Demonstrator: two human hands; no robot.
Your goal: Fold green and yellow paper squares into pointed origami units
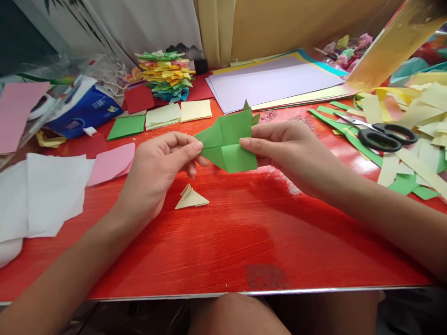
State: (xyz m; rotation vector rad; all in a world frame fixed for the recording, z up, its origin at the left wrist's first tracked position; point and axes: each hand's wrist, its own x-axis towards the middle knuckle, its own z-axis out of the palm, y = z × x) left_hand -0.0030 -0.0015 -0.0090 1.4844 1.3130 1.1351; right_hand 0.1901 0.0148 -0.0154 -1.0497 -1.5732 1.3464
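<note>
A creased piece of green paper (228, 135) is held up above the red table, between my two hands. Its left end narrows to a point, and small folded flaps stick up behind its right side. My left hand (171, 156) pinches the pointed end between thumb and fingers. At the right edge, my right hand (282, 142) grips the paper with the thumb on its front face and the fingers behind. Below my left hand, a small cream folded paper triangle (191, 197) lies on the table.
Black-handled scissors (387, 136) lie among paper offcuts (422, 116) at right. Lilac sheets (275, 81) and a stack of folded colored paper (165, 77) stand behind. Pink paper (111, 164), white paper (56, 190) and a blue package (84, 109) are left. The red table's (209, 260) front edge is near my knees.
</note>
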